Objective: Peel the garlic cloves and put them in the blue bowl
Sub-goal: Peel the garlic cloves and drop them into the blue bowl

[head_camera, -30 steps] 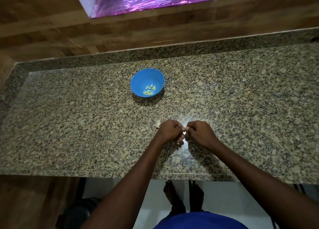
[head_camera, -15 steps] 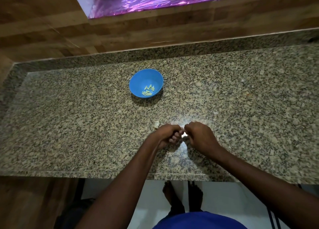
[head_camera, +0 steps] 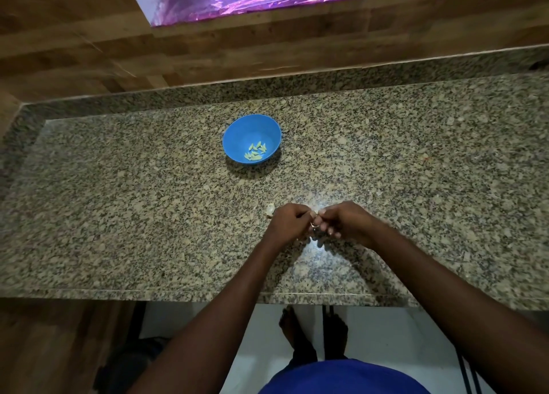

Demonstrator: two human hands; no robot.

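A blue bowl (head_camera: 252, 139) stands on the granite counter (head_camera: 118, 200) and holds several peeled pale-green garlic cloves (head_camera: 255, 152). Nearer to me, my left hand (head_camera: 289, 222) and my right hand (head_camera: 341, 221) meet above the counter, fingers curled, pinching a small garlic clove (head_camera: 315, 224) between them; the clove is mostly hidden by the fingers. A pale piece of garlic (head_camera: 269, 209) lies on the counter just left of my left hand.
A raised granite lip (head_camera: 267, 81) runs along the back of the counter, with a wooden wall behind it. The counter's front edge (head_camera: 178, 294) lies close to my body, and my bare feet show on the floor below.
Both hands have stayed together over the same spot, with the fingers shifting slightly around the clove. The bowl and the loose piece have not moved.
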